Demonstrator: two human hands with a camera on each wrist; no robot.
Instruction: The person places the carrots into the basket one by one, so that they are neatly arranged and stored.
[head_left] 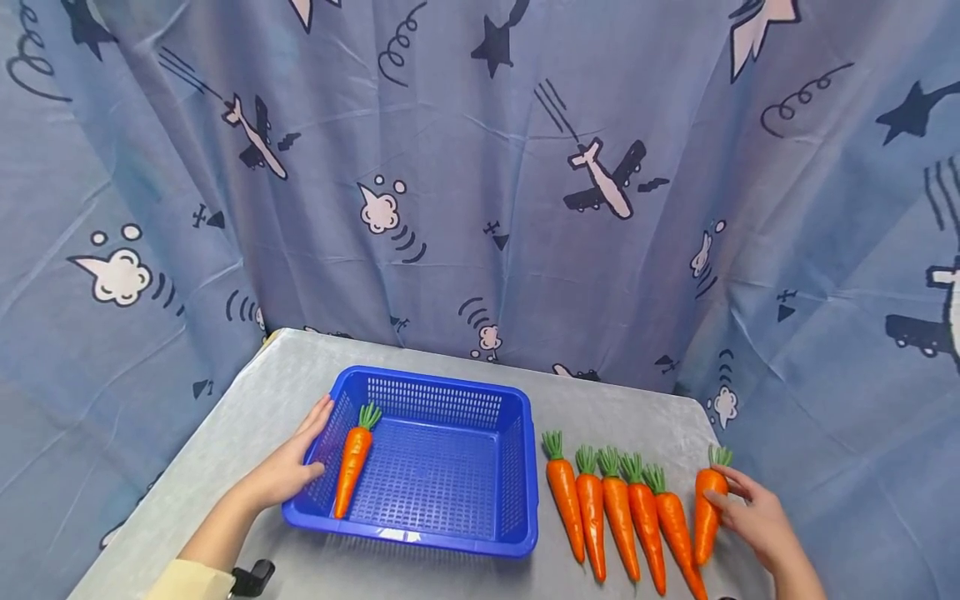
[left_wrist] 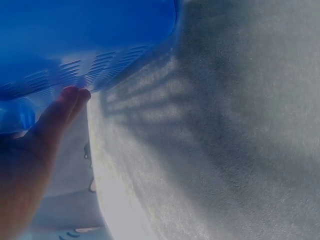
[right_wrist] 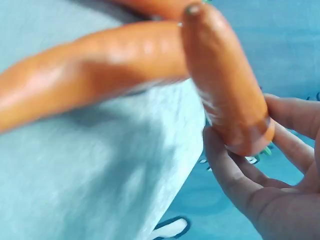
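The right hand (head_left: 757, 517) pinches a carrot (head_left: 708, 521) high on its body, with the thumb on 1 side and the fingers on the other, just below the green leaf stubs (head_left: 720, 457). This held carrot is at the far right of the bench (head_left: 262, 392), beside the right end of a row of 5 carrots (head_left: 619, 521). Whether it bears on the bench or hangs just above it, I cannot tell.

Its leafy end points to the far side and its tip to the near side, the tip slanting a little left; the long axis runs mostly front to back. In the right wrist view the tip overlaps the neighbouring carrot, and contact between the 2 is unclear.

The step in hand looks like the pick-up. The next move seems to call for a firm pinch and a straight lift, so that the low tip clears that neighbour.

The 5 carrots in the row also lie leaves away, but their tips slant right.

Farther left, the left hand (head_left: 285, 471) grips the left wall of a blue plastic basket (head_left: 435, 379), thumb over the rim, fingers outside. 1 carrot (head_left: 354, 467) lies inside along that wall, tip nearest the person.
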